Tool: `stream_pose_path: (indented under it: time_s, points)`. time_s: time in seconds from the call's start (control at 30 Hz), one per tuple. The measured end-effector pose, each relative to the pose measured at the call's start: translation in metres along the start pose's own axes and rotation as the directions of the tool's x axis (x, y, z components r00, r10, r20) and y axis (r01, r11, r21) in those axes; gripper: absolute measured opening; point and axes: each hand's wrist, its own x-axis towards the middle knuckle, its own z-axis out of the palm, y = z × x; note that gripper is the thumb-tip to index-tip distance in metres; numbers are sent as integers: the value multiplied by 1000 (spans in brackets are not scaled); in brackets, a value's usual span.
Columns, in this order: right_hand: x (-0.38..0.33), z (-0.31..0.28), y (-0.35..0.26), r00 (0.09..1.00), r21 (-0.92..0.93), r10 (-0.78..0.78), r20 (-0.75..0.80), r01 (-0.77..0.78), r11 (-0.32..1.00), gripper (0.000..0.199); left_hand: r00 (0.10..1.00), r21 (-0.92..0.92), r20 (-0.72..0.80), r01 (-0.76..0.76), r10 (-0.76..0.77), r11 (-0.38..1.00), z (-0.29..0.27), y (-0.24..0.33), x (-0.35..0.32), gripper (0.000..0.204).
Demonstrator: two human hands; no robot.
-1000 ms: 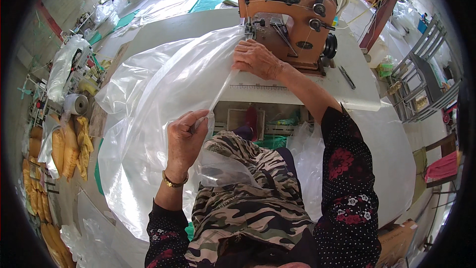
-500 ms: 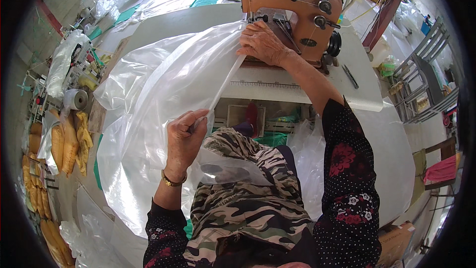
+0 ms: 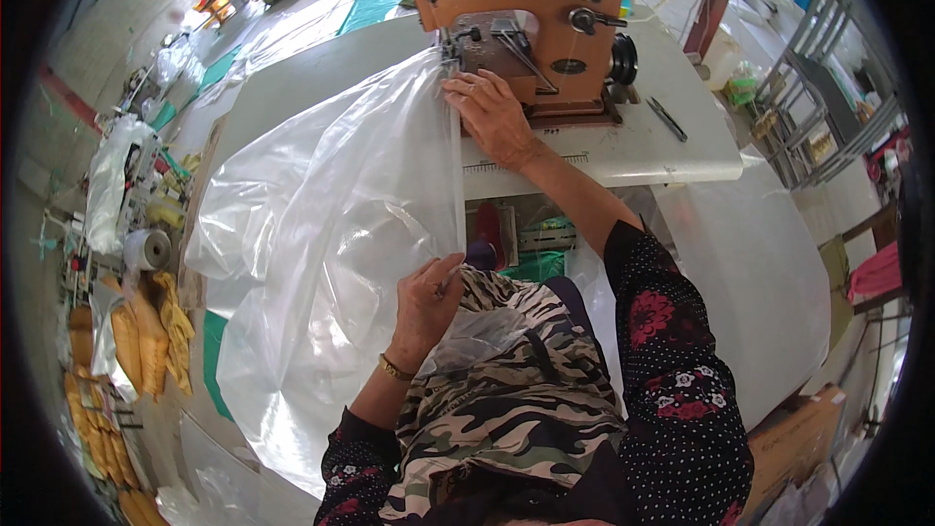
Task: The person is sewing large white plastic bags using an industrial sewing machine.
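Note:
A large translucent plastic sheet (image 3: 331, 205) is gathered under the needle of a brown sewing machine (image 3: 575, 58) and spreads down over the table's left side and front. Its right edge runs straight down from the needle, pulled fairly taut. My left hand (image 3: 426, 307) is closed on that edge, low down above my lap. Close to the needle, my right hand (image 3: 495, 122) has its fingers together, pinching the top of the edge just in front of the presser foot. The thumb of my right hand is mostly hidden.
On the white sewing table (image 3: 672, 161), tweezers (image 3: 668, 120) lie right of the machine's handwheel. A printed ruler runs along the table's front edge. Yellow-brown bundles (image 3: 146, 341) and a white roll (image 3: 148, 249) stand at the left. A grey metal chair (image 3: 828, 88) and a cardboard box (image 3: 794, 448) are at the right.
My view has shifted, so the machine sits further left and higher. My left hand has moved right, nearer my right hand's line, and the sheet's edge now hangs more vertically. Both hands keep their hold.

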Motion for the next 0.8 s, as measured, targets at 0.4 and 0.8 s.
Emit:
stream_pose_path:
  time_s: [0.4, 0.8]
  points:
    - [-5, 3, -1, 999, -62, 40, 11, -40, 997, 33, 1000, 51, -17, -4, 5, 999, 9, -7, 14, 26]
    - [-4, 11, 0, 997, -65, 68, -23, -69, 995, 37, 966, 289, -51, -228, 253, 930, 2, -18, 99, 20]
